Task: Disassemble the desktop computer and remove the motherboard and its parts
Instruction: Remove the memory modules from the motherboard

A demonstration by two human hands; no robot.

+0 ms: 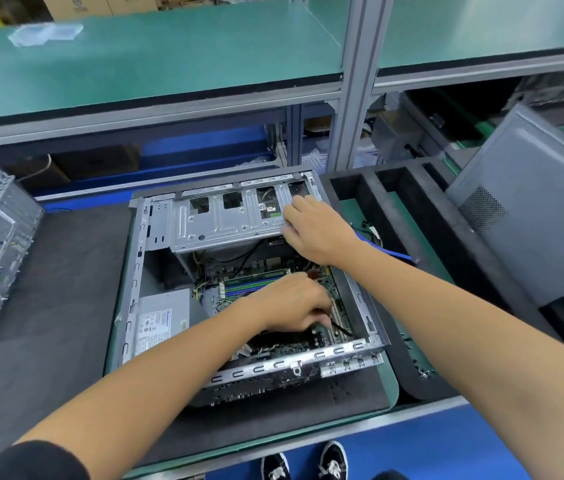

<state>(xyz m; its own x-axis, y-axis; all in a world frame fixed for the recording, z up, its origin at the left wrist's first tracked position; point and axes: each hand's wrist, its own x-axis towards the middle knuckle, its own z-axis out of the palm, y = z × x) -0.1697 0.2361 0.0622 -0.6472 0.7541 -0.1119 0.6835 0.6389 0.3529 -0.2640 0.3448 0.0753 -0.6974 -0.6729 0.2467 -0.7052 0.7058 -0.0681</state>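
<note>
Our left hand (287,303) is deep in the case (360,296), fingers curled round a thin black tool (341,329) slanting down-right onto the motherboard (256,285). Our right hand (311,230) rests fingers relaxed on the drive cage (225,220), farther back.

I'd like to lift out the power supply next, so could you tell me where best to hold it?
Grip the power supply by its two long sides, fingers coming straight down from above. Its labelled top faces up through the open case, whose wall crowds its left side; the motherboard lies on its right.
</note>
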